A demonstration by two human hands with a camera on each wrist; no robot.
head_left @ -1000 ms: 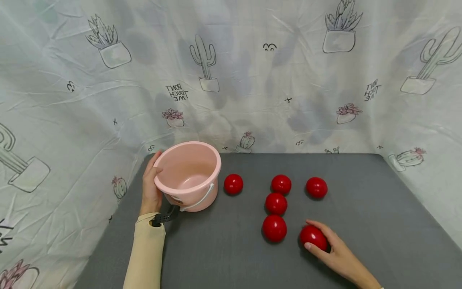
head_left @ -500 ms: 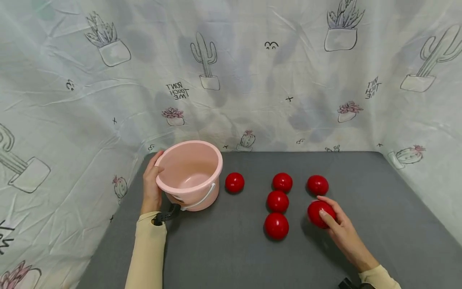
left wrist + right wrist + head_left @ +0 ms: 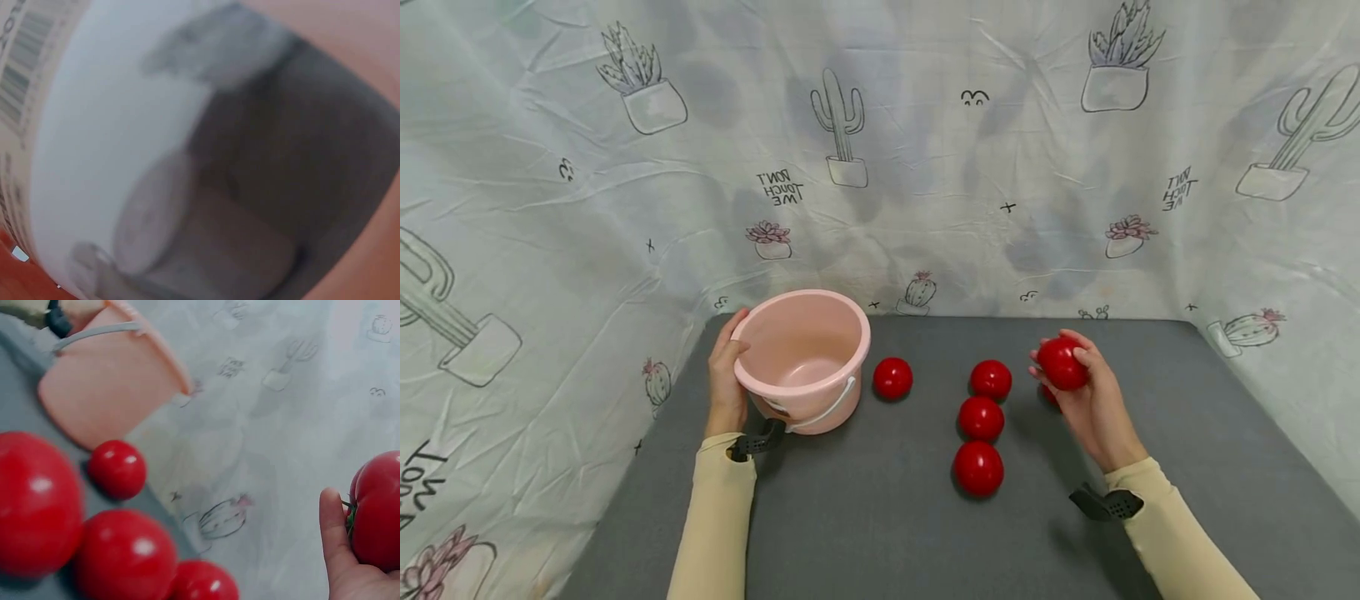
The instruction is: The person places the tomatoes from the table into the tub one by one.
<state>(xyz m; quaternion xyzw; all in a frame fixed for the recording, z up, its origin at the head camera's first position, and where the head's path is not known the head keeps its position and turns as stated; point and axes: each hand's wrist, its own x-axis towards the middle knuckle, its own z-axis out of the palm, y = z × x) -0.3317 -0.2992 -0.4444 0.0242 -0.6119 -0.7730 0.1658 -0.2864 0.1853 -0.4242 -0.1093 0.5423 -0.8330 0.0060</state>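
Clasping a red tomato (image 3: 1062, 363) above the desk (image 3: 880, 533), the right hand (image 3: 1097, 408) has its grip curled around it; the left hand (image 3: 727, 383) clamps the pink bucket (image 3: 805, 333), left of four loose tomatoes (image 3: 981, 418)

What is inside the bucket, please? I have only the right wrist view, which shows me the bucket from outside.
Observer: In the head view, I see nothing inside the bucket.
Operator: Thank you. I count four tomatoes on the table. Is this correct?
Observer: There is a fifth tomato on the table, partly hidden behind the held tomato in the right hand.
Operator: And the left hand? My view cuts it off at the top.
Observer: The left hand grips the bucket on its left side, with the thumb over the rim.
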